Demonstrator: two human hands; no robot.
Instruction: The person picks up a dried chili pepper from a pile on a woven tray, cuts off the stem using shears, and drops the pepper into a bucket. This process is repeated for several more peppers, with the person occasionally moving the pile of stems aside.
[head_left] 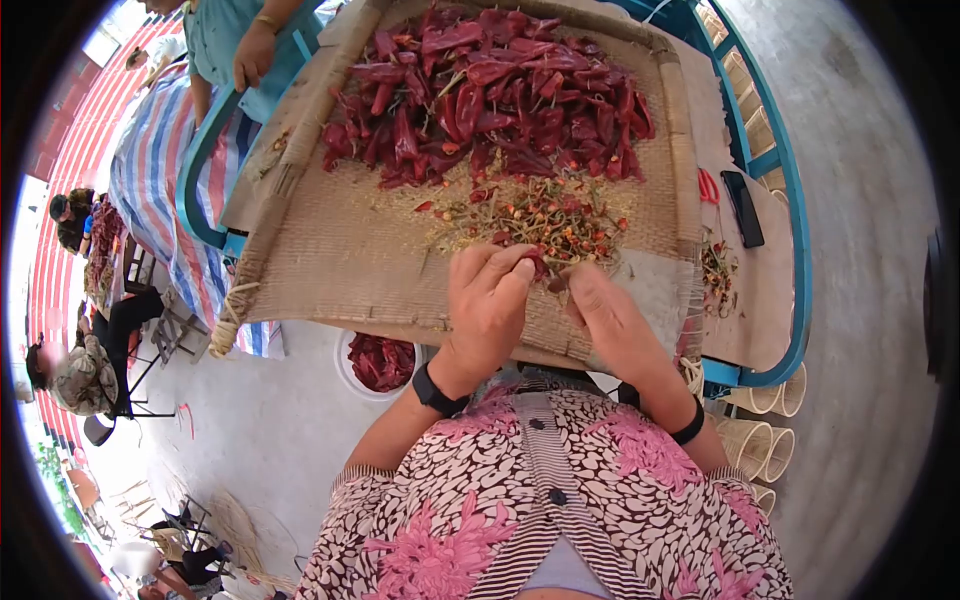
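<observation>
A big heap of dried red peppers (480, 95) covers the far part of the woven tray (340, 260). Nearer to me lies a smaller pile of stems, seeds and bits (560, 220). Over the tray's near part, my left hand (490, 300) is closed on a red pepper (538, 264), pinched between thumb and fingers. Just to its right, my right hand (610, 315) is closed at the pepper's other end, its thumb and finger pressed together. What exactly its fingertips grip is too small to tell.
Right of the tray are red-handled scissors (708, 187), a black phone (742, 208) and a blue metal frame (800, 250). A white bucket (345, 368) of red peppers stands on the floor. Another person's hand (255, 55) is at the upper left; more people sit far left.
</observation>
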